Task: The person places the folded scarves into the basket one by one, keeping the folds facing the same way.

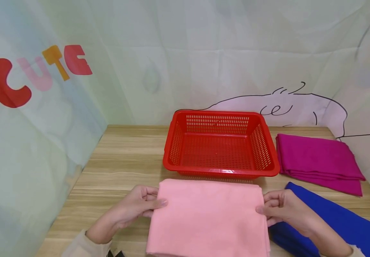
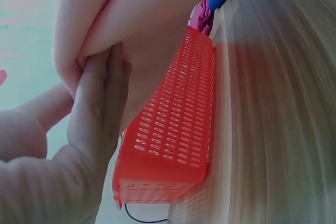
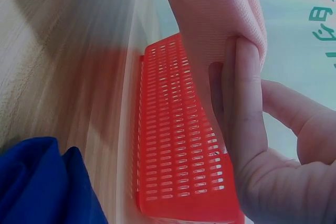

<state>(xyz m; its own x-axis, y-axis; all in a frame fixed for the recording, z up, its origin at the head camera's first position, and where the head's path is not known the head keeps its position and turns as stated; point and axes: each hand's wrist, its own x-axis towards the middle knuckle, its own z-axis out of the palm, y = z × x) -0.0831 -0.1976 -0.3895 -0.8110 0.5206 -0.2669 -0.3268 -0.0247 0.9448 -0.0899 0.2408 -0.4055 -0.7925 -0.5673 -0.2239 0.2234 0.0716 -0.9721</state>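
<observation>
A folded pink cloth (image 1: 209, 217) is held up in front of the red basket (image 1: 221, 173), raised off the tabletop in both wrist views. My left hand (image 1: 138, 205) pinches its left edge, thumb on the near face and fingers behind. On the opposite edge, my right hand (image 1: 281, 207) grips the cloth the same way. The left wrist view shows the fingers (image 2: 97, 98) tucked under the pink fold. In the right wrist view, the fingers (image 3: 247, 93) support the cloth from beneath. Nothing lies inside the perforated basket.
To the right of the basket lies a folded magenta cloth (image 1: 320, 157). A blue cloth (image 1: 339, 221) sits nearer, partly behind my right forearm. The wooden table (image 1: 124, 150) meets a printed curtain (image 1: 133, 71) at the back. A small dark object (image 1: 115, 253) shows at the bottom edge.
</observation>
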